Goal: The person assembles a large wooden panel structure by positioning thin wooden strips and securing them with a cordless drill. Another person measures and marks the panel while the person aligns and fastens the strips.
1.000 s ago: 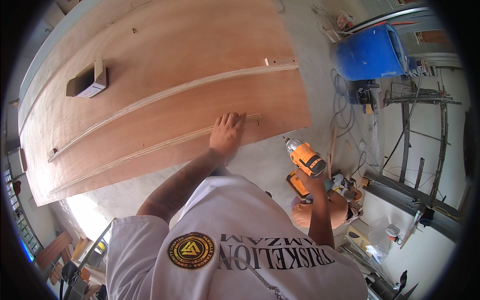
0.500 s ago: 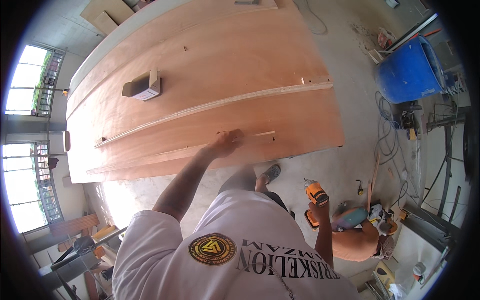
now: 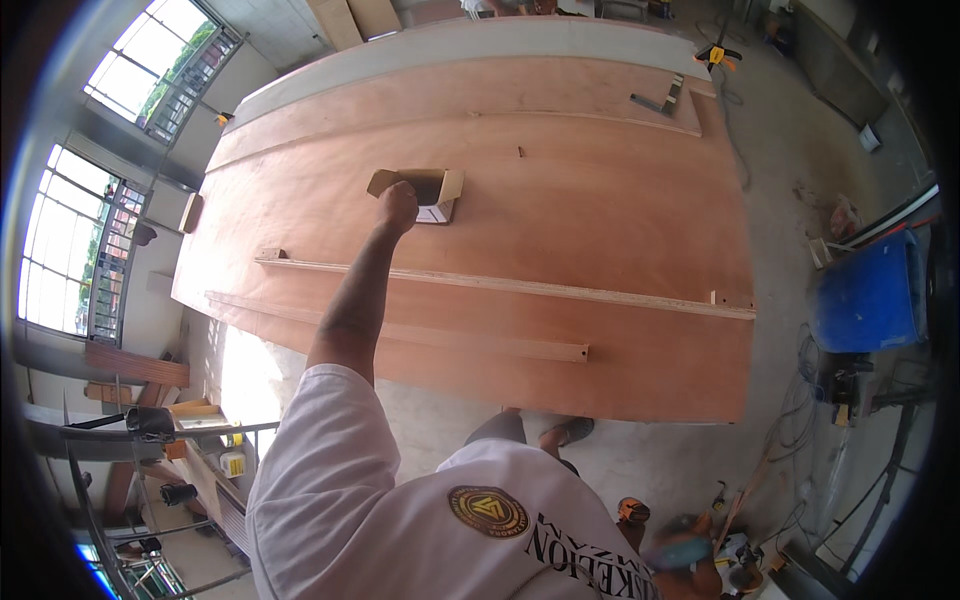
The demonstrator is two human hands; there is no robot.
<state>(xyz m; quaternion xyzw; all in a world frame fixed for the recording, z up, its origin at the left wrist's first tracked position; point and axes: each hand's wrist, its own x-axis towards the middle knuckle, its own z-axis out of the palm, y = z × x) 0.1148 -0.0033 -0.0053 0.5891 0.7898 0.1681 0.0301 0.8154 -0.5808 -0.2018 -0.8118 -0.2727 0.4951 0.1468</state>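
Observation:
My left arm stretches over a big plywood panel (image 3: 620, 220). At its end my left hand (image 3: 399, 207) is closed at the near left rim of a small open cardboard box (image 3: 435, 213); its fingertips are partly hidden. Low at my right side, my right hand (image 3: 632, 521) holds an orange and black cordless drill (image 3: 630, 508), mostly hidden behind my shirt. A long wooden batten (image 3: 500, 284) crosses the panel, with a small wood block at each end. Nearer me lies a thinner wooden strip (image 3: 480, 345) with a dark spot near its right end.
A square tool (image 3: 662, 100) lies at the panel's far right, near an orange and black clamp (image 3: 718, 57). A blue drum (image 3: 870, 295) stands right, beside cables on the floor. What looks like a person (image 3: 690, 550) is low at the lower right. Metal bars (image 3: 230, 428) stand left.
My left hand has gone from the near strip to the cardboard box farther out. The view has shifted, and the drill shows less behind my body.

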